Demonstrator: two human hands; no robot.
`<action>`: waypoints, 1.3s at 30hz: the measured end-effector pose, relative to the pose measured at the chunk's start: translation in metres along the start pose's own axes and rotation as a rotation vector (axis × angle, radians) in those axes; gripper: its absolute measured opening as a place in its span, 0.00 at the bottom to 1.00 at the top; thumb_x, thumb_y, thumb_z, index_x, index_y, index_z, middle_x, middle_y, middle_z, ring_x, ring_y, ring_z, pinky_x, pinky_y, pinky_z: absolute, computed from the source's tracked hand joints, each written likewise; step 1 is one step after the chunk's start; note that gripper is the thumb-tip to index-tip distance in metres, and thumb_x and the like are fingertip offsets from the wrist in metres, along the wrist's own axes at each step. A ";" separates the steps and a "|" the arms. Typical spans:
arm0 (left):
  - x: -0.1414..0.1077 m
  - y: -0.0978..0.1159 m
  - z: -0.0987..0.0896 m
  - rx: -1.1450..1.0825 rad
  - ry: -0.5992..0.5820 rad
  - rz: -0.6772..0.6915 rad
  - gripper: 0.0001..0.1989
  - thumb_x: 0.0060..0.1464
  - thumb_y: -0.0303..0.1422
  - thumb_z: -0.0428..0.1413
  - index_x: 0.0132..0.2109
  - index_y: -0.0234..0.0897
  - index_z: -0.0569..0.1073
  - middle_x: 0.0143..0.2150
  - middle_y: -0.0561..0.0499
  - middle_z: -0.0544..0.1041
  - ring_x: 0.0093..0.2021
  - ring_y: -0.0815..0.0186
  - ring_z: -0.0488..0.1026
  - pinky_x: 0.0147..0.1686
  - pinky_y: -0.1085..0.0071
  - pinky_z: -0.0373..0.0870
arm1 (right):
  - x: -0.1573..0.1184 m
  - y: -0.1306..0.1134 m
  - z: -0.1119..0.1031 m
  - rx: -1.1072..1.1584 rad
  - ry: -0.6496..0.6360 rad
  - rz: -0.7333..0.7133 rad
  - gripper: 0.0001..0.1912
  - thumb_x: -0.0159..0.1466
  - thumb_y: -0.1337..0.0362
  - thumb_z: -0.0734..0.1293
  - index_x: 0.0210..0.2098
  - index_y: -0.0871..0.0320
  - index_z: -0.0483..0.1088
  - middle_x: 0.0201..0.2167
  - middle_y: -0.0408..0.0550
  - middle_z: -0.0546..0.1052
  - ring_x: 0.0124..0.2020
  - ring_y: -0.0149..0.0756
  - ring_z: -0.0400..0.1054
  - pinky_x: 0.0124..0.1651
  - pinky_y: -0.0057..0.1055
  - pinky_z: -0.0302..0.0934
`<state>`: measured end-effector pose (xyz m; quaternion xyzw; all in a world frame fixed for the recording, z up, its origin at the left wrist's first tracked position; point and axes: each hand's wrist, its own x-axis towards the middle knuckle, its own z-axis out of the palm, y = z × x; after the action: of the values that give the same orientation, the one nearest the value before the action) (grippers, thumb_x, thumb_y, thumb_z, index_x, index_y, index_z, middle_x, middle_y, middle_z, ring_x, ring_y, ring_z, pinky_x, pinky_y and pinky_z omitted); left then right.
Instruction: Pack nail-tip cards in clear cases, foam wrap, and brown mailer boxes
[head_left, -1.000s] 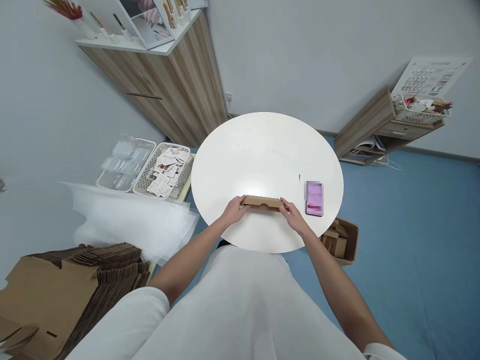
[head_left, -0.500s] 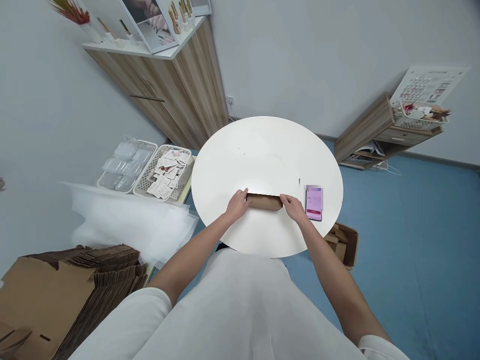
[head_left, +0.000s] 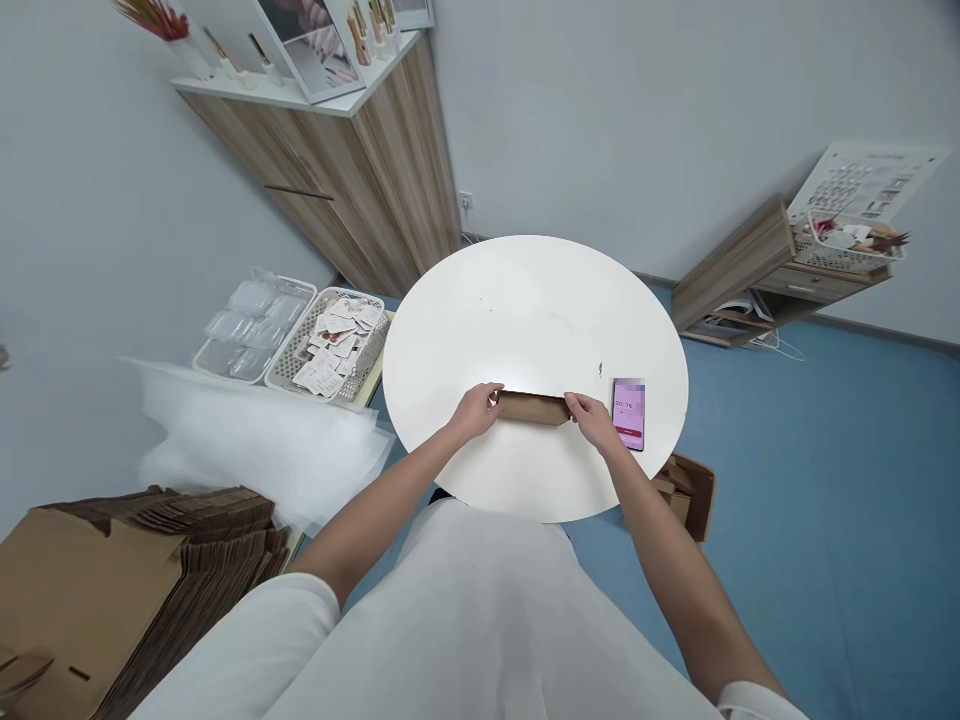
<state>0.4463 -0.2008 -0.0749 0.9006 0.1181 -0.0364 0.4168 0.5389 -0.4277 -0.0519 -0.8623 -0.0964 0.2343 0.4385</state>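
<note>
A brown cardboard box, long and low, is held over the near half of the round white table. My left hand grips its left end, fingers on the upper edge. At the right end, my right hand pinches the corner between thumb and fingers. The side toward me shows plain brown card; how far the box is folded I cannot tell. Just right of my right hand lies a phone with a pink screen, partly behind my wrist.
Left of the table are a basket of printed cards, a basket of clear plastic packs, white translucent sheets and stacked flat cardboard. A carton of cardboard pieces stands on the floor at right. Cabinets line the back.
Both hands keep their hold on the cardboard box. It appears slightly farther right and lower, while the whole view has shifted a little too.
</note>
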 end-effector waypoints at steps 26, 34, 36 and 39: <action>-0.013 -0.016 0.005 -0.382 -0.153 -0.303 0.24 0.51 0.44 0.50 0.54 0.41 0.63 0.49 0.45 0.69 0.42 0.64 0.69 0.37 0.69 0.66 | -0.005 0.027 0.016 0.365 -0.165 0.195 0.24 0.53 0.54 0.63 0.50 0.46 0.61 0.49 0.46 0.63 0.33 0.30 0.66 0.37 0.31 0.64; -0.024 -0.017 0.011 -0.421 -0.147 -0.287 0.24 0.53 0.41 0.49 0.56 0.40 0.60 0.52 0.43 0.67 0.44 0.64 0.69 0.40 0.67 0.67 | -0.014 0.033 0.023 0.336 -0.080 0.122 0.24 0.52 0.57 0.63 0.50 0.50 0.62 0.50 0.48 0.65 0.33 0.31 0.66 0.38 0.34 0.61; -0.034 -0.019 0.014 -0.432 -0.133 -0.230 0.22 0.53 0.38 0.49 0.55 0.40 0.60 0.54 0.43 0.65 0.46 0.64 0.69 0.43 0.67 0.67 | -0.024 0.036 0.026 0.345 -0.075 0.103 0.24 0.51 0.58 0.64 0.49 0.51 0.62 0.50 0.48 0.66 0.34 0.33 0.66 0.37 0.35 0.61; -0.051 -0.027 0.020 -0.459 -0.097 -0.171 0.21 0.52 0.32 0.51 0.54 0.41 0.59 0.57 0.45 0.62 0.50 0.64 0.67 0.46 0.66 0.66 | -0.043 0.041 0.037 0.431 -0.130 0.103 0.24 0.51 0.59 0.64 0.48 0.52 0.62 0.47 0.49 0.69 0.37 0.35 0.67 0.38 0.35 0.61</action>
<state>0.3911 -0.2085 -0.0997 0.7662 0.1791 -0.0871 0.6110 0.4819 -0.4419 -0.0899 -0.7355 -0.0280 0.3266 0.5930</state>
